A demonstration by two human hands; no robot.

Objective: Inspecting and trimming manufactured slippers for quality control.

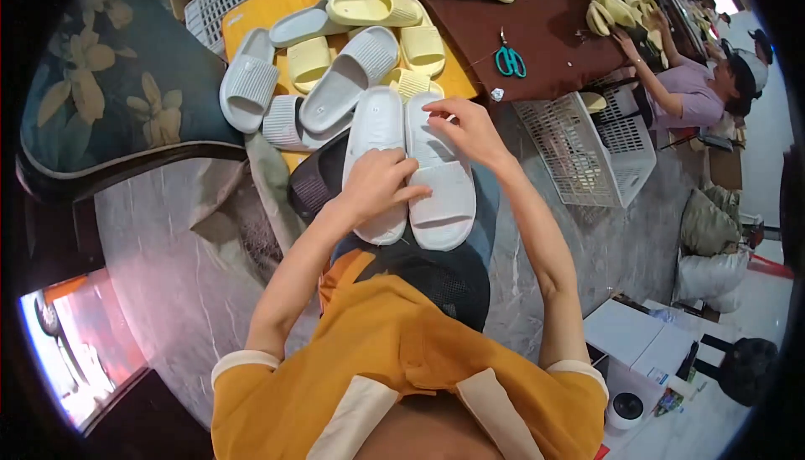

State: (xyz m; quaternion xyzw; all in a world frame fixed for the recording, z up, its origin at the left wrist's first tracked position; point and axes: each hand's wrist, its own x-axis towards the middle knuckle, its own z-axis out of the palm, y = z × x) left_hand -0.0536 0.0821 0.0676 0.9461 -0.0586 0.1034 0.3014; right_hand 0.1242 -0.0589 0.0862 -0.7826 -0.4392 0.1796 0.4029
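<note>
A pair of pale grey slide sandals lies side by side over my lap, heels pointing away from me. Across the strap of the left slide rests my left hand, its thumb reaching over to the strap of the right slide. My right hand is over the heel end of the right slide, with thumb and index finger apart. Neither hand wraps around a slide. Beside the left slide, a dark slide is partly hidden. More grey slides and yellow slides are piled just beyond.
The pile lies on a yellow board. Teal-handled scissors lie on a brown cloth. A white plastic crate stands right, a flowered chair left. A co-worker handles yellow slides at the far right.
</note>
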